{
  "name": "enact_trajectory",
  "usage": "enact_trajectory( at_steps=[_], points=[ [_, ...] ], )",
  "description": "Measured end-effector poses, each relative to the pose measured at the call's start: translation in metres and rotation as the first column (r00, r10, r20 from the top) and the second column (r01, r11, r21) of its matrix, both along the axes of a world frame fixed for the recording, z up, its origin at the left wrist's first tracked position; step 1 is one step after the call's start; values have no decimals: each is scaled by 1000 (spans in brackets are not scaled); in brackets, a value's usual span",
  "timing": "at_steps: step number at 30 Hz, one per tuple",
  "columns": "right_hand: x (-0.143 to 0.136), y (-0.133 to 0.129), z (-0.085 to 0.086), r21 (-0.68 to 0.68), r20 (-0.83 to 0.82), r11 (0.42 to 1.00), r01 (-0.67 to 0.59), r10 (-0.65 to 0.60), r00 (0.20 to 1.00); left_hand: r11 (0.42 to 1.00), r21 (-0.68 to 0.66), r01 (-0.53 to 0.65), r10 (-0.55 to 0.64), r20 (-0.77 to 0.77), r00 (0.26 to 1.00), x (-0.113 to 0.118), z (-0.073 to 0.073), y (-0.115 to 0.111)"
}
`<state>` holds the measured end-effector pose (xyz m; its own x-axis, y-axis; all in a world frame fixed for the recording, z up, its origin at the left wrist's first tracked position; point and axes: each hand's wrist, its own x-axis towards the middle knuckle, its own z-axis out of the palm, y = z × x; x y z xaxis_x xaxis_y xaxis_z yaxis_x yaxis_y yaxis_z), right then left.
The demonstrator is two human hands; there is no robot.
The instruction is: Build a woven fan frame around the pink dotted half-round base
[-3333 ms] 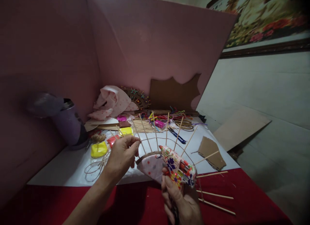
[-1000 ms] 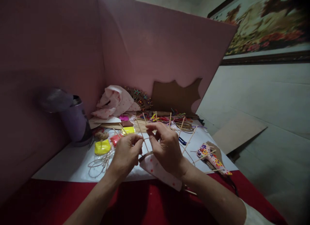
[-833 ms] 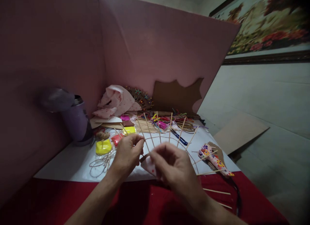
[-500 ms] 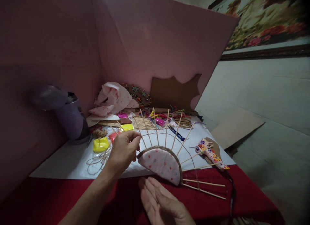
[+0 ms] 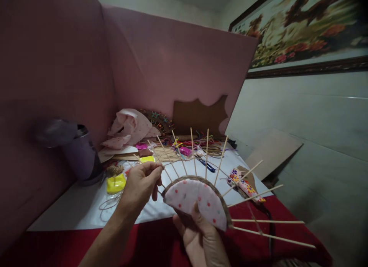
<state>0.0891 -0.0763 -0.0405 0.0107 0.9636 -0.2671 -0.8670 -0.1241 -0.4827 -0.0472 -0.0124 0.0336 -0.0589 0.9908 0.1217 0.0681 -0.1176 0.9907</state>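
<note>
My right hand grips a half-round fan piece from below, its thumb on the dotted pink fabric and the fingers underneath. Brown cord edges the curve, and several thin wooden sticks spread out from it. At the left end of the curve, my left hand is closed in a pinch on a thin brown twine that runs across the sticks. More of this twine shows between the lower right sticks. The left fingers partly hide the leftmost sticks.
A purple tumbler stands at the left, near yellow clay packets. Bundled sticks, a blue cutter and crumpled dotted fabric lie further back. A flower-patterned glue gun-like object lies at the right.
My right hand, formerly below the fan piece with its palm open, now grips its lower edge. The piece is raised and nearer. My left hand keeps its pinch.
</note>
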Motion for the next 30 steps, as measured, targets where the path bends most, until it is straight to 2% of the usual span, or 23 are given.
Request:
enact_trajectory(
  at_steps=[3, 6, 12, 15, 18, 21, 26, 28, 30],
  points=[
    [1, 7, 7, -6, 41, 997, 78, -78, 996, 1000, 10, -3, 3, 13, 1000, 0, 3, -2],
    [2, 13, 8, 5, 53, 996, 88, -88, 995, 999, 28, -35, 35, 1, 999, 2, 5, -4],
    [6, 17, 3, -11, 16, 996, 87, -87, 996, 983, 79, -164, 174, -143, 974, 7, -2, -8],
    [9, 18, 4, -11, 3, 996, 91, -91, 996, 964, 146, -221, 249, -211, 945, 9, -4, -12],
    [12, 20, 7, -43, -12, 991, 129, -129, 992, 905, 304, -298, 370, -217, 903, 8, -3, -18],
    [16, 23, 12, -93, -14, 981, 168, -170, 985, 783, 456, -422, 539, -161, 827, 4, -1, -22],
    [27, 26, 22, -113, -10, 971, 213, -215, 976, 640, 552, -534, 697, -124, 707, -5, -2, -15],
    [32, 26, 27, -112, -2, 966, 235, -236, 972, 641, 528, -557, 683, -59, 728, -7, -5, -9],
    [36, 27, 30, -106, 3, 965, 239, -240, 971, 705, 468, -533, 611, -19, 791, -8, -8, -3]
  ],
)
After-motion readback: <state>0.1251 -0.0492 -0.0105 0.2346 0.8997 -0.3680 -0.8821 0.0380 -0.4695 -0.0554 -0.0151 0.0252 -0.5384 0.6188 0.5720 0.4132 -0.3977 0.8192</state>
